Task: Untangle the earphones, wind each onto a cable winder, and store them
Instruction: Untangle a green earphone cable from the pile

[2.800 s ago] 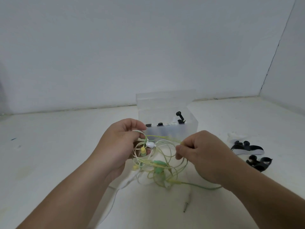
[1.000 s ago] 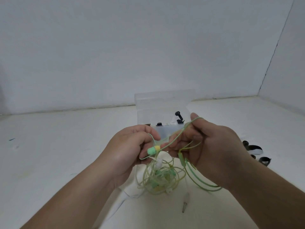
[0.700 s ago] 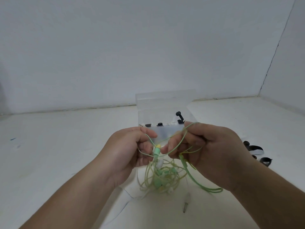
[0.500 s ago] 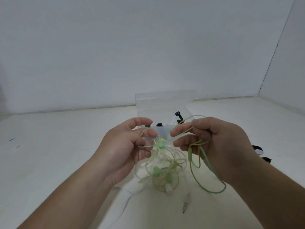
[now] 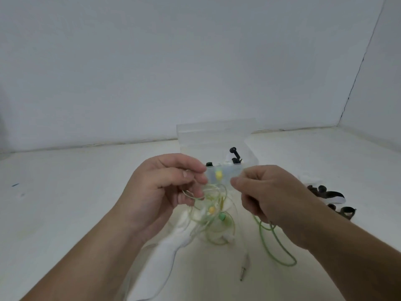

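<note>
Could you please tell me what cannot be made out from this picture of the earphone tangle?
Head view:
- tangle in the left hand: number of earphones; cords overlap and blur.
- green cable: its upper end, hidden inside the right hand.
- clear box: contents, dim behind its cloudy wall.
- cable winders: their count, partly behind the right wrist.

Your right hand [image 5: 271,196] covers the upper end of the green cable [image 5: 275,246], so its grip there is out of sight. Beside your left hand [image 5: 160,192], the earphone tangle [image 5: 214,211] is blurred and its cords cannot be told apart. Your right wrist hides part of the black cable winders [image 5: 329,195]. Both forearms are cut off by the bottom edge.
</note>
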A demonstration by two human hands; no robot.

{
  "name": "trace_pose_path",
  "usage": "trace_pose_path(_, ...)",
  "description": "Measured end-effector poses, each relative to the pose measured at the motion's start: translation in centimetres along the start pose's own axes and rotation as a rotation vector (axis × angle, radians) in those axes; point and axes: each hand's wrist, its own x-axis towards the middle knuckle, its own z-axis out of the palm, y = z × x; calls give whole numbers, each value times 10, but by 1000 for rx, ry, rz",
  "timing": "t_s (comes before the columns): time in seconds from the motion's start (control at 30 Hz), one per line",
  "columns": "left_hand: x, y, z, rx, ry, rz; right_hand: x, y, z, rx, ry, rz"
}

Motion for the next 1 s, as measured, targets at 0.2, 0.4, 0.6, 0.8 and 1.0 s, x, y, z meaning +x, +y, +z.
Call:
trace_pose_path(0.2,8,-11,2,159,222,-41,-2,-4,-2,215,-107,-114)
trace_pose_path(0.4,15,-13,-12,361,604,24,6,-4,-15,525,7,-104)
trace_pose_path(0.6,4,-16,-2,943,207,346,-1,-8,-17,384,-183,-196)
trace_pose_path(0.8,8,-30,-3,1244,143,385,-5,-11,-22,420,-374,-304)
trace_pose_path(1.0,13,-14,-17,904,234,289,3,-16,-39,644,-43,-331)
